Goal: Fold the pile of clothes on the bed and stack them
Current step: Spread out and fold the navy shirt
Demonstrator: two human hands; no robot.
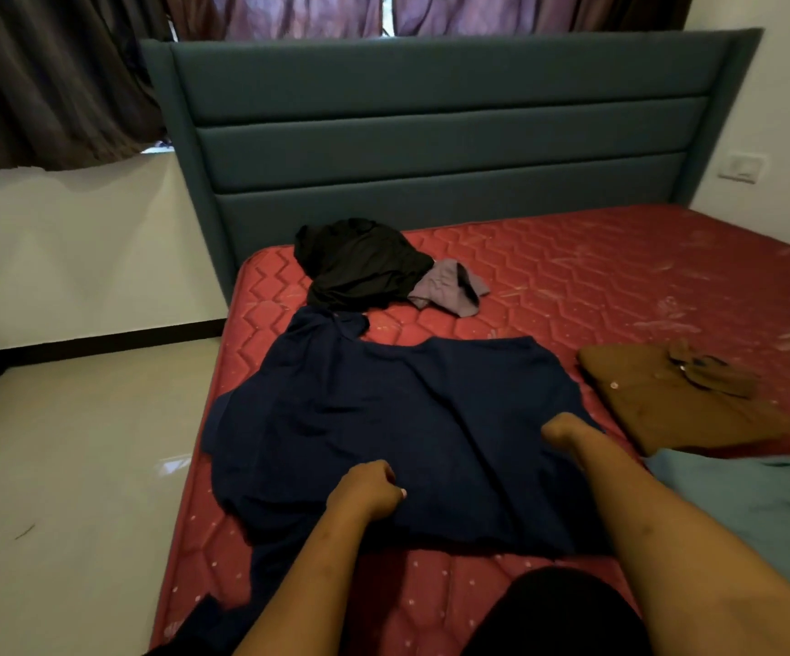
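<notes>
Gripping the navy shirt (383,419), spread flat on the bed (572,277) with its length running from the near edge toward the headboard (430,134), with left hand (367,487) curled into cloth mid-body and right hand (565,430) curled farther out, nearest the right edge.

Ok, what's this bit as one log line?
folding: navy shirt | left hand, right hand: grip it | folded: brown shirt | waiting: black garment, grey garment

Teal headboard (440,134), dark curtains (52,78), pale floor (76,442)
</notes>
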